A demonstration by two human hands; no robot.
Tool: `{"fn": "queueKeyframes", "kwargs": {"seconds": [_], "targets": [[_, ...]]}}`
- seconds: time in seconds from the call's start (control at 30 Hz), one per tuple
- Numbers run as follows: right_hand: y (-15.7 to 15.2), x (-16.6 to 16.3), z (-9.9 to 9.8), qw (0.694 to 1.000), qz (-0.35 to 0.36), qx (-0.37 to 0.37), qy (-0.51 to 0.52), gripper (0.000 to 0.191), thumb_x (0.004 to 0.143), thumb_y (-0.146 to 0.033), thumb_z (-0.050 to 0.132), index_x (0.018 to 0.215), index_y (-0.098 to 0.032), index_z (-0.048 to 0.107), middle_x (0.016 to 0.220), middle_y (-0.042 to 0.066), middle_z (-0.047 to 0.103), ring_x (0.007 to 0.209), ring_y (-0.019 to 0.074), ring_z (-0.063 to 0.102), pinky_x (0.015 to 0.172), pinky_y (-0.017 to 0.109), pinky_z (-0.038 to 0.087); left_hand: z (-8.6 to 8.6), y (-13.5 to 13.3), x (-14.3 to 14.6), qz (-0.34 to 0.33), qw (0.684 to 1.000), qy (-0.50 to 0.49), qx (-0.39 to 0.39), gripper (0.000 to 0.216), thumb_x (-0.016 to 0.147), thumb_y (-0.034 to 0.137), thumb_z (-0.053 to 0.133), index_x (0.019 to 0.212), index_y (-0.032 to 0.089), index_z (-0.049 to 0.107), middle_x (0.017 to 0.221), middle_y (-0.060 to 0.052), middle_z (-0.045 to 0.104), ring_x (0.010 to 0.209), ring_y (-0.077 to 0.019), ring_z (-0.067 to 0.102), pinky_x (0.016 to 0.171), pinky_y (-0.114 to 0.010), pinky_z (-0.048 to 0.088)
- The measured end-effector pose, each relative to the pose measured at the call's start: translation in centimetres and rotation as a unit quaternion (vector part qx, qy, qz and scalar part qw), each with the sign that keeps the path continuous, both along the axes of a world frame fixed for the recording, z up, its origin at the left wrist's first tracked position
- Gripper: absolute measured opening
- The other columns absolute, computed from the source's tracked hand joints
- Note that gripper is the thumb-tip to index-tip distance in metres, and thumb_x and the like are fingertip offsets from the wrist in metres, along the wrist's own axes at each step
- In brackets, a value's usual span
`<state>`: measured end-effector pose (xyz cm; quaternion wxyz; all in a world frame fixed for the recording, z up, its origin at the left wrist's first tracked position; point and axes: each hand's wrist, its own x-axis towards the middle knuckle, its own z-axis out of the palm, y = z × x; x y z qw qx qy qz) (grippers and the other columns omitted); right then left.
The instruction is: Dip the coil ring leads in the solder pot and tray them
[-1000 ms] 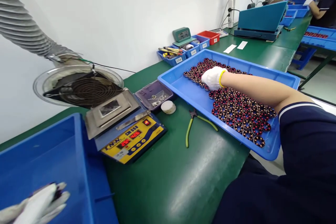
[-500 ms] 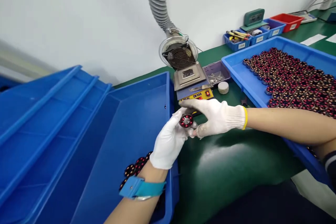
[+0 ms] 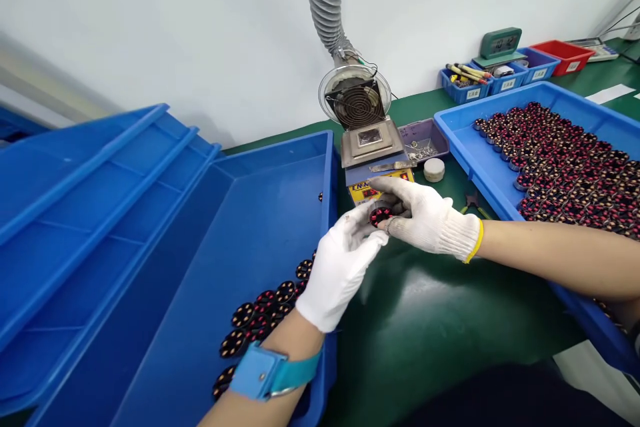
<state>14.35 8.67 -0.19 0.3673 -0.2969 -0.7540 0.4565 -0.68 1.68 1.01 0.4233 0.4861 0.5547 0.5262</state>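
The two hands meet near the middle of the frame, both in white gloves. The left hand [image 3: 337, 270] comes up from the bottom, and the right hand [image 3: 425, 213] comes in from the right side. Their fingers are bent and hold one small black ring [image 3: 379, 215] with red bits on it, in the middle of the frame, up off the table [image 3: 425, 327]. A blue strap [image 3: 265, 373] goes around the left wrist. In the left half of the frame is a big blue tub [image 3: 270, 193], and more rings [image 3: 265, 310] lie in it, low down, close to the left arm. Just above the hands is a machine with a yellow front [image 3: 357, 193] and a metal top [image 3: 373, 141]. Behind it are a round fan [image 3: 357, 107] and a gray hose [image 3: 325, 3] that goes up to the top edge. Right of the machine are a purple box [image 3: 440, 133] with shiny bits inside, a round white pad [image 3: 434, 171], and pliers [image 3: 471, 201] partly hidden behind the right arm. On the right side is a blue tray [image 3: 493, 170] with lots and lots of rings. A green clock [image 3: 501, 44] and a red box [image 3: 563, 48] are at the upper right.
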Motion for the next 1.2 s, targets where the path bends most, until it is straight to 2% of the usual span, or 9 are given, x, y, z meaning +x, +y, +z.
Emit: {"fn": "queueKeyframes", "kwargs": {"seconds": [0.2, 0.37, 0.5, 0.67, 0.8, 0.93, 1.0, 1.1, 1.2], "targets": [[-0.2, 0.1, 0.4, 0.994, -0.028, 0.048, -0.098, 0.050, 0.078, -0.025, 0.066, 0.127, -0.021, 0.060, 0.123, 0.005, 0.064, 0.113, 0.0210, 0.062, 0.099, 0.036, 0.051, -0.8, 0.3, 0.1, 0.033, 0.999, -0.005, -0.023, 0.038, 0.061, 0.019, 0.079, 0.098, 0.015, 0.068, 0.096, -0.005, 0.072, 0.094, -0.0230, 0.067, 0.090, -0.038, 0.053], [-0.3, 0.6, 1.1, 0.975, -0.038, 0.095, -0.199, 0.057, 0.079, -0.035, 0.065, 0.134, -0.028, 0.055, 0.130, 0.003, 0.061, 0.118, 0.0274, 0.058, 0.098, 0.043, 0.050, -1.4, 0.3, 0.1, 0.043, 0.993, -0.092, -0.055, 0.042, 0.059, 0.019, 0.080, 0.099, 0.015, 0.065, 0.093, -0.003, 0.070, 0.091, -0.0205, 0.067, 0.089, -0.039, 0.053], [-0.4, 0.8, 1.4, 0.968, -0.035, 0.094, -0.231, 0.057, 0.078, -0.036, 0.064, 0.134, -0.031, 0.054, 0.130, 0.002, 0.061, 0.116, 0.0283, 0.059, 0.094, 0.044, 0.051, -1.3, 0.4, 0.5, 0.037, 0.989, -0.129, -0.060, 0.041, 0.059, 0.019, 0.079, 0.097, 0.015, 0.064, 0.090, -0.003, 0.070, 0.088, -0.0208, 0.067, 0.082, -0.039, 0.057], [0.1, 0.6, 1.2, 0.973, 0.020, 0.032, -0.226, 0.065, 0.074, -0.042, 0.070, 0.135, -0.029, 0.054, 0.121, 0.003, 0.066, 0.106, 0.0262, 0.064, 0.087, 0.038, 0.054, -0.8, 0.6, 0.5, 0.080, 0.996, -0.032, -0.027, 0.024, 0.062, 0.020, 0.071, 0.086, 0.015, 0.069, 0.084, -0.002, 0.070, 0.077, -0.0185, 0.065, 0.066, -0.029, 0.056], [0.7, 0.8, 1.0, 0.980, 0.064, 0.000, -0.189, 0.049, 0.079, -0.039, 0.066, 0.127, -0.028, 0.061, 0.110, 0.000, 0.070, 0.100, 0.0199, 0.066, 0.084, 0.030, 0.053, -0.5, 0.4, 0.0, 0.074, 0.992, 0.101, 0.002, 0.019, 0.064, 0.019, 0.064, 0.083, 0.016, 0.070, 0.084, -0.004, 0.071, 0.080, -0.0210, 0.066, 0.073, -0.032, 0.056], [1.1, 1.5, 1.9, 0.971, 0.002, 0.032, -0.239, 0.019, 0.079, -0.034, 0.066, 0.096, -0.026, 0.071, 0.093, -0.002, 0.072, 0.091, 0.0190, 0.066, 0.077, 0.029, 0.052, -0.5, 0.3, -0.4, 0.067, 0.983, 0.170, 0.004, 0.028, 0.063, 0.021, 0.068, 0.090, 0.016, 0.067, 0.085, -0.004, 0.070, 0.078, -0.0204, 0.065, 0.074, -0.033, 0.054], [1.5, 1.8, 2.2, 0.966, -0.025, 0.040, -0.252, 0.013, 0.080, -0.033, 0.064, 0.084, -0.022, 0.070, 0.087, -0.001, 0.071, 0.085, 0.0184, 0.065, 0.073, 0.029, 0.050, -0.5, 0.3, -0.6, 0.074, 0.983, 0.171, 0.000, 0.035, 0.062, 0.021, 0.071, 0.096, 0.016, 0.064, 0.086, -0.004, 0.069, 0.077, -0.0196, 0.065, 0.073, -0.033, 0.053], [2.1, 1.9, 1.9, 0.979, -0.017, 0.029, -0.203, 0.023, 0.079, -0.035, 0.066, 0.096, -0.020, 0.070, 0.095, 0.000, 0.071, 0.084, 0.0166, 0.065, 0.073, 0.027, 0.051, -0.2, 0.3, -0.6, 0.054, 0.986, 0.158, -0.027, 0.044, 0.061, 0.020, 0.071, 0.103, 0.016, 0.062, 0.078, -0.001, 0.065, 0.070, -0.0175, 0.063, 0.068, -0.032, 0.052], [2.3, 1.6, 1.2, 0.980, 0.084, 0.003, -0.179, 0.039, 0.074, -0.026, 0.069, 0.113, -0.021, 0.068, 0.105, 0.000, 0.071, 0.092, 0.0164, 0.066, 0.078, 0.025, 0.052, 0.2, 0.3, -0.5, 0.029, 0.985, 0.162, -0.059, 0.039, 0.061, 0.017, 0.069, 0.099, 0.015, 0.062, 0.070, 0.001, 0.062, 0.062, -0.0163, 0.062, 0.063, -0.032, 0.051]]}}
